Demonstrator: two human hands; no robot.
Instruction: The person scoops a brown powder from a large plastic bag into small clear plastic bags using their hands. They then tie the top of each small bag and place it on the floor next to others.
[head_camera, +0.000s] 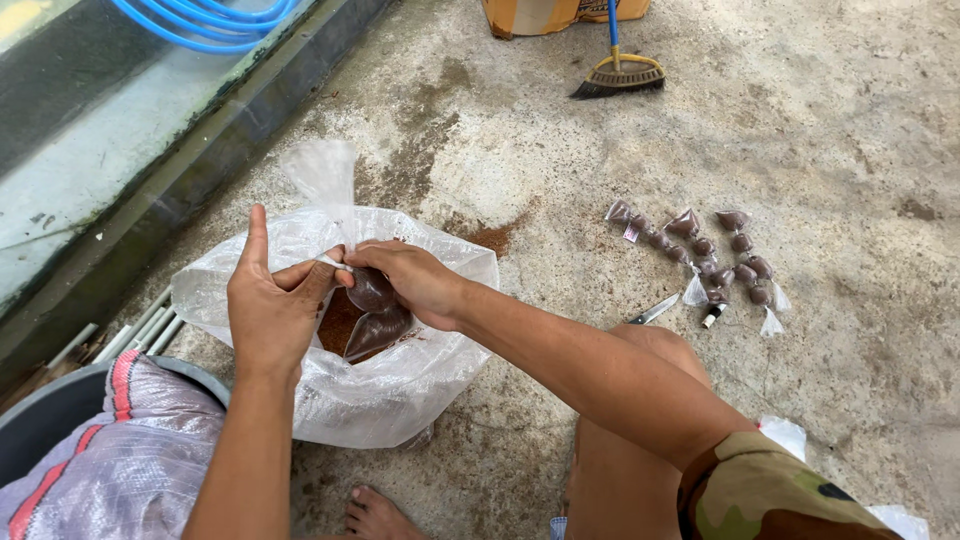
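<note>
A: How is the light here?

B: Soft, even daylight, bright without harshness. The concrete floor (800, 130) is evenly lit from upper right to lower right, with no hard-edged shadows.

A: Any shadows at all?

B: Only faint, diffuse ones, under the big plastic sack (400, 400) at lower centre and beneath the broom (620, 75) at the top.

A: Glare?

B: Mild sheen on the sack's clear film and on the pale surface at upper left; nothing blown out.

A: Sharpness?

B: Centre is crisp. The left hand (268, 310) and right hand (410, 280) show clean edges, no motion blur. Edges bend slightly, wide-angle; the bottom corners look softer.
</note>
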